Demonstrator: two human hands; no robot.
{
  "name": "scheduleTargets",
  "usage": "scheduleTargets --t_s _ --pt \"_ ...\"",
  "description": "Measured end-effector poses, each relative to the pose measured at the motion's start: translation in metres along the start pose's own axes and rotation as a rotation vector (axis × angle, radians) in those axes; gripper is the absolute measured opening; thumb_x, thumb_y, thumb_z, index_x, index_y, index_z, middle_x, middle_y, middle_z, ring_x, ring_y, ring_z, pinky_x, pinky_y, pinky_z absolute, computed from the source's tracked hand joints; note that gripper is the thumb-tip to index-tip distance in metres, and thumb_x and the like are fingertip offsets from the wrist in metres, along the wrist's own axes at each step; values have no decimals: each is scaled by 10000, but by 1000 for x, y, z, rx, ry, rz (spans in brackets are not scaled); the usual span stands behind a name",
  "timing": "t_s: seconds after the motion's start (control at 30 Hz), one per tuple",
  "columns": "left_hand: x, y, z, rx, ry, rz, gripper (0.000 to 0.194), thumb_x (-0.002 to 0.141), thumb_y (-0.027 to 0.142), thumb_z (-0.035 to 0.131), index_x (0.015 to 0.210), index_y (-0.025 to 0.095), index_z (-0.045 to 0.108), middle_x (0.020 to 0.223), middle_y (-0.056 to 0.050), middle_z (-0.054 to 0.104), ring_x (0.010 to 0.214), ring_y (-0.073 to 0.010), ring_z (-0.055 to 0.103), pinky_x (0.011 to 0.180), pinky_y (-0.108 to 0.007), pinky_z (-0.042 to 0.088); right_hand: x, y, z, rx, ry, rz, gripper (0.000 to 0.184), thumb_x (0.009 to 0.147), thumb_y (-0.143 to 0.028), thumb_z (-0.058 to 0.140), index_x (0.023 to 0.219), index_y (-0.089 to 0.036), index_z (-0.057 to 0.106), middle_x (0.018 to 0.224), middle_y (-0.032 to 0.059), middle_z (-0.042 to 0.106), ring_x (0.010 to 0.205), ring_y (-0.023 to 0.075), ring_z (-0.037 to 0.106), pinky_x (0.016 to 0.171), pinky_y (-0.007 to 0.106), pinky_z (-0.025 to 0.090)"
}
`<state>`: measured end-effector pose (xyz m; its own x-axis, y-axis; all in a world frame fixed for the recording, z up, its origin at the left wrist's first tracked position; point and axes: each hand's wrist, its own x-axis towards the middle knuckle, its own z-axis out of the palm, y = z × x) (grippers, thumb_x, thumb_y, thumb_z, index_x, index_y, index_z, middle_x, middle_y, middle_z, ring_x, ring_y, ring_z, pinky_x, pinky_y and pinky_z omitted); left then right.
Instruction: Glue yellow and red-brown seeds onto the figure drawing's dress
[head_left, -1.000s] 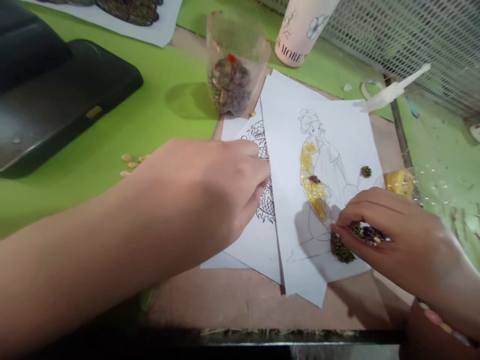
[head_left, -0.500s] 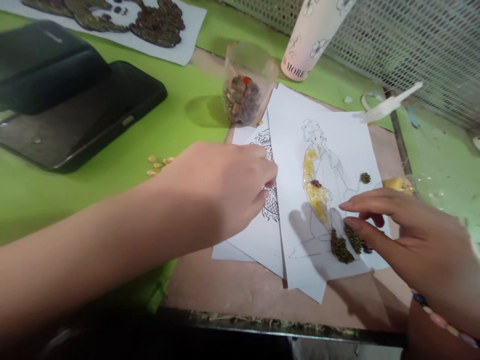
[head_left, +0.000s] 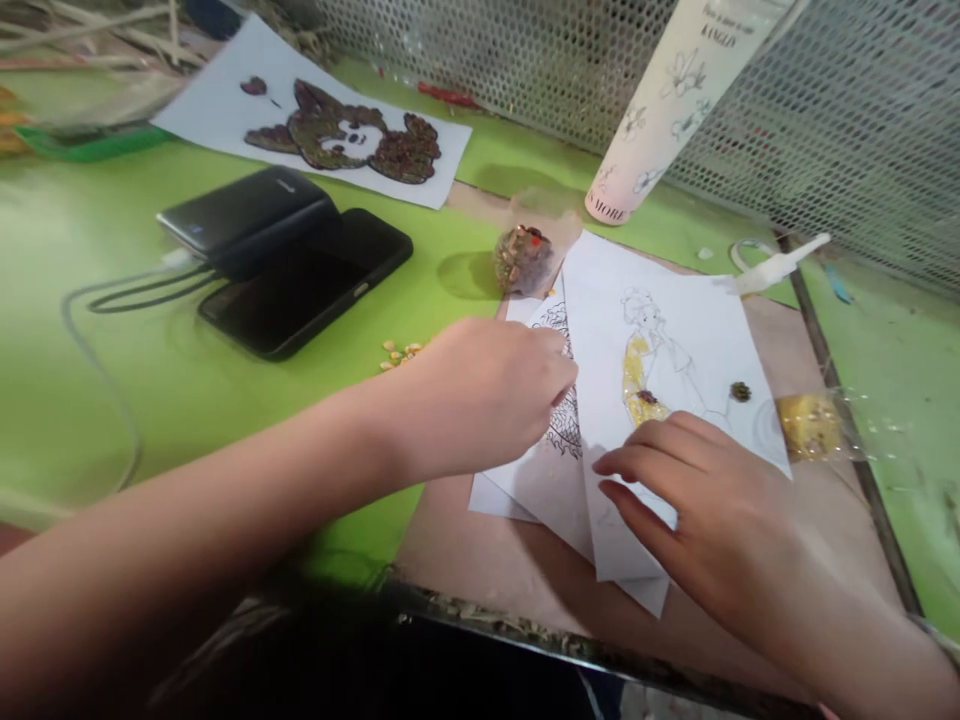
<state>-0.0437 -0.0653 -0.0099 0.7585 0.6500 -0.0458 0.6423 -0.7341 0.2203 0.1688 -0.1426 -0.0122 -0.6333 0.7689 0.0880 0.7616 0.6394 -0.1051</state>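
Surface: You work on a green tabletop (head_left: pixel 187 385) with a tan board (head_left: pixel 487 565) lying at your left hand's lower right.
Room: A perforated metal screen (head_left: pixel 862 130) stands beyond your right hand, with a cream floral tumbler (head_left: pixel 675 110) leaning before it. Dried straw (head_left: pixel 90 30) lies at the far upper left.
Left of your hands: A black power bank (head_left: pixel 247 215) sits on a black phone (head_left: pixel 307 290), with a cable (head_left: pixel 97 320) trailing further left. Beyond them lies a finished seed picture (head_left: pixel 341 130) of a cartoon animal.
Left hand (head_left: pixel 480 395): Half curled, with its fingertips (head_left: pixel 562 370) at the dragon outline sheet (head_left: pixel 566 430). You may be pressing the paper; nothing shows in its grip, but I cannot tell.
Right hand (head_left: pixel 697 500): Open, fingers slightly spread, lying on the lower part of the figure sheet (head_left: pixel 690 340). It holds nothing.
Seeds: Yellow grains (head_left: pixel 636 390) cover the figure's dress, just above your right fingers, and a dark seed clump (head_left: pixel 740 391) sits beyond them. A transparent cup of mixed seeds (head_left: pixel 525 260) stands past your left fingertips, and loose corn kernels (head_left: pixel 401 353) lie behind your left wrist.
Changes: The view now takes in more of the tabletop. Your right hand no longer pinches seeds, and it now covers the spot where the dark hem seeds lay.
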Motion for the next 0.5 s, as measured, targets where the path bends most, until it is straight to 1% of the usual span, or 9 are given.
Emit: scheduleTargets --t_s 0.1,0.23,0.37,0.5 --pt "-3 -3 -3 16 -51 -1 214 904 144 485 943 175 693 935 -43 687 774 -191 638 553 -316 329 15 -3 3 -62 -25 -30 190 902 -153 549 758 -182 670 736 66 660 686 238 588 645 377 448" --pt "-4 -2 -7 15 -119 -6 231 888 105 474 930 173 691 919 -46 688 753 -202 643 524 -323 309 27 -2 7 -80 -92 -12 129 833 -136 582 779 -191 685 727 55 687 706 239 604 642 367 436" --pt "-4 -1 -8 7 -129 -10 243 898 98 459 915 169 691 911 -54 690 729 -206 636 513 -317 312 33 -1 8 -67 -179 15 155 832 -143 555 741 -197 668 683 49 678 669 218 587 613 348 409" --pt "-3 -1 -7 10 -133 -6 245 893 79 456 910 164 686 920 -62 693 733 -208 640 513 -317 318 37 -1 9 -1 -244 98 177 826 -141 510 705 -203 624 667 46 653 632 192 568 584 325 395"
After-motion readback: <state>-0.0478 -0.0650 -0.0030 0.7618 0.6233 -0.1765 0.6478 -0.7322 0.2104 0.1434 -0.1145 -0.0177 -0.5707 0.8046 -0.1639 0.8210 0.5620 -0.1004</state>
